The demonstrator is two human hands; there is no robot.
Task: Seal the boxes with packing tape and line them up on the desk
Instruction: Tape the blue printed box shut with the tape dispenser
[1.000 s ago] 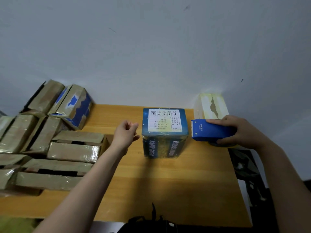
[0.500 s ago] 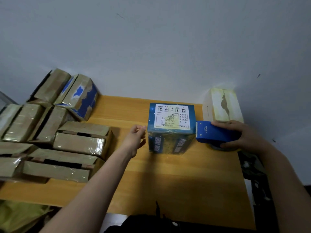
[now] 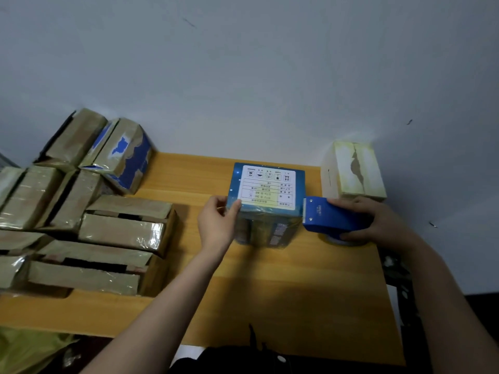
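Near the desk's (image 3: 297,292) far edge, left hand (image 3: 218,225) pinches the blue box's (image 3: 267,203) corner; right hand (image 3: 378,221) grips the tape dispenser (image 3: 328,217).

Hidden: tape roll (image 3: 336,240), mostly under blue dispenser (image 3: 329,217) and right hand (image 3: 378,222).
Illegible: label (image 3: 267,186) on blue box (image 3: 266,228), print too small.
Cut off: taped boxes (image 3: 16,198) at left frame edge; black item (image 3: 243,357) at bottom edge, kind not discernible.
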